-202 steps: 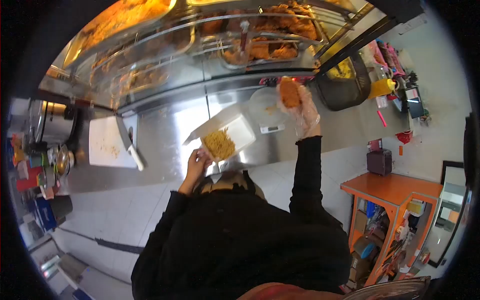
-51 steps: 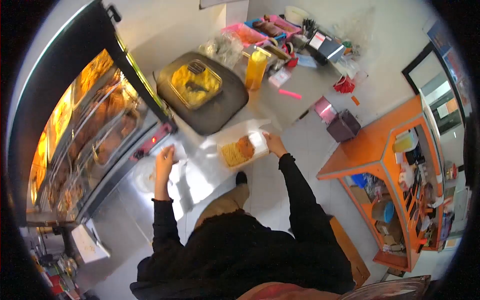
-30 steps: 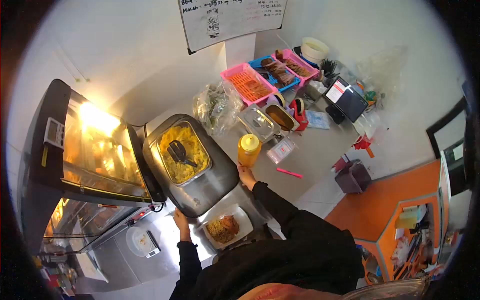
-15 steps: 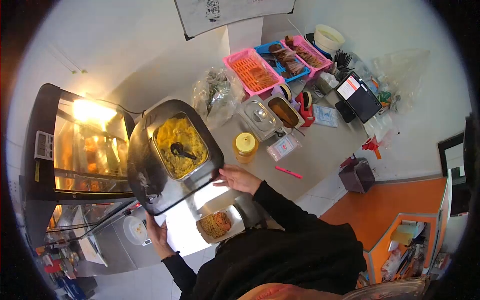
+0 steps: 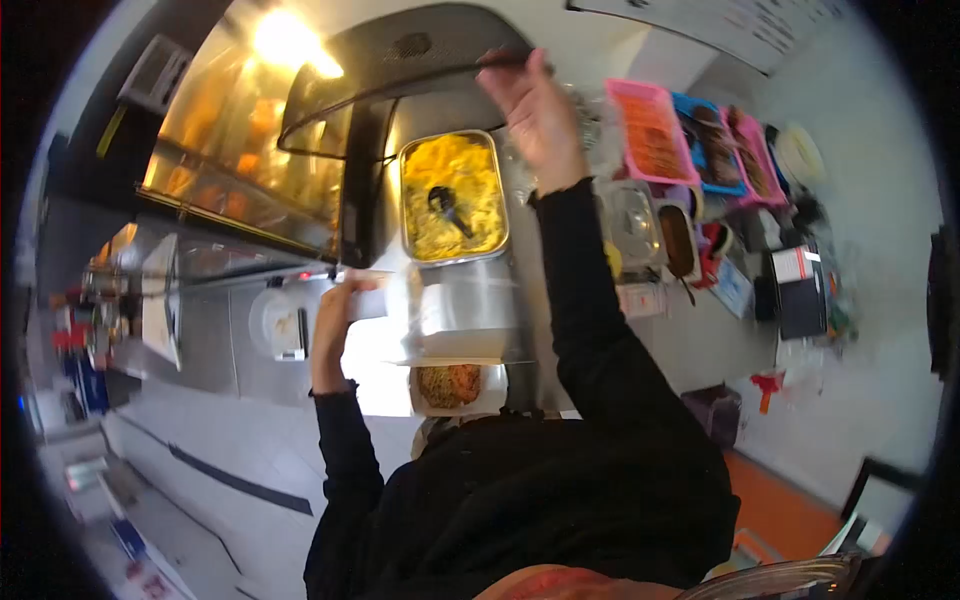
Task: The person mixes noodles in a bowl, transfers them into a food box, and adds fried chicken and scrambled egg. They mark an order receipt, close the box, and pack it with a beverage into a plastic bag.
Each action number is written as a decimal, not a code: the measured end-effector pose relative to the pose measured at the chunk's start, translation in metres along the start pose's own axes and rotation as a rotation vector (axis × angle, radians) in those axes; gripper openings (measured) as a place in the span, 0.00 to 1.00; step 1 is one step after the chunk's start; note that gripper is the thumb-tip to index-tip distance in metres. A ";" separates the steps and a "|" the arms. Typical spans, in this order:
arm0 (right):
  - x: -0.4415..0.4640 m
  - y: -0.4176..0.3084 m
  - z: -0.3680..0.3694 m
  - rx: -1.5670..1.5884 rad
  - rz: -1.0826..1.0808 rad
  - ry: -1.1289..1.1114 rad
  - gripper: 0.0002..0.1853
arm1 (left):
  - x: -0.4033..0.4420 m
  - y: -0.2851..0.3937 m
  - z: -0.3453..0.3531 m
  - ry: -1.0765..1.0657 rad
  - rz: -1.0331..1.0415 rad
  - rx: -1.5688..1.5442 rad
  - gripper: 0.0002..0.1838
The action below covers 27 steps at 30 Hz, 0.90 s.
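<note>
A dark lid (image 5: 400,75) stands raised and tilted above a metal pan (image 5: 408,240) of yellow food (image 5: 455,180). My right hand (image 5: 540,120) is at the lid's front rim, with the rim at its fingers and thumb; motion smears the grip somewhat. A black spoon (image 5: 450,210) lies in the food. My left hand (image 5: 340,312) hovers low at the pan's left, fingers stretched toward the right, beside the bright steel counter. Close to my body sits a paper tray (image 5: 493,390) holding noodle-like food (image 5: 437,386) and an orange portion.
At left a lit glass warming cabinet (image 5: 240,150) stands beside a clear tub (image 5: 262,322). Along the right are a pink basket (image 5: 650,130), a blue basket (image 5: 708,150), a steel container (image 5: 632,222) and a dark tablet-like screen (image 5: 800,300).
The lid has swung up and back, uncovering the pan. My right hand has risen with its rim, while my left hand has come away from the lid. The view has also shifted.
</note>
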State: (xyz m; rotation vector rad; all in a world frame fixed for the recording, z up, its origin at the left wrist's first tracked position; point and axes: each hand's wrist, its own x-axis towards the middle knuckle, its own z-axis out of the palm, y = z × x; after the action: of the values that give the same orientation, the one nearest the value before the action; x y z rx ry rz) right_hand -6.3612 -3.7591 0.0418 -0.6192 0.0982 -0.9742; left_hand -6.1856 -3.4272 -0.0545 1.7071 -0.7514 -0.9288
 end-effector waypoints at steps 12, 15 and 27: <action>-0.074 0.204 -0.149 -2.224 -0.046 -0.135 0.17 | 0.070 -0.104 0.057 -0.177 -0.345 0.012 0.23; -0.074 0.220 -0.170 -2.182 -0.024 -0.208 0.21 | 0.085 -0.108 0.076 -0.130 -0.376 -0.078 0.20; 0.005 0.256 -0.138 -2.478 0.070 -0.367 0.30 | 0.097 -0.132 0.084 0.071 -0.381 -0.159 0.19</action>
State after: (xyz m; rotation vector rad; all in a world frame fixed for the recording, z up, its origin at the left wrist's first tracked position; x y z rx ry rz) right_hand -6.2163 -3.7207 -0.2068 -2.9439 1.0594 -0.1166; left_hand -6.2019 -3.5085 -0.2187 1.7613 -0.2977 -1.1469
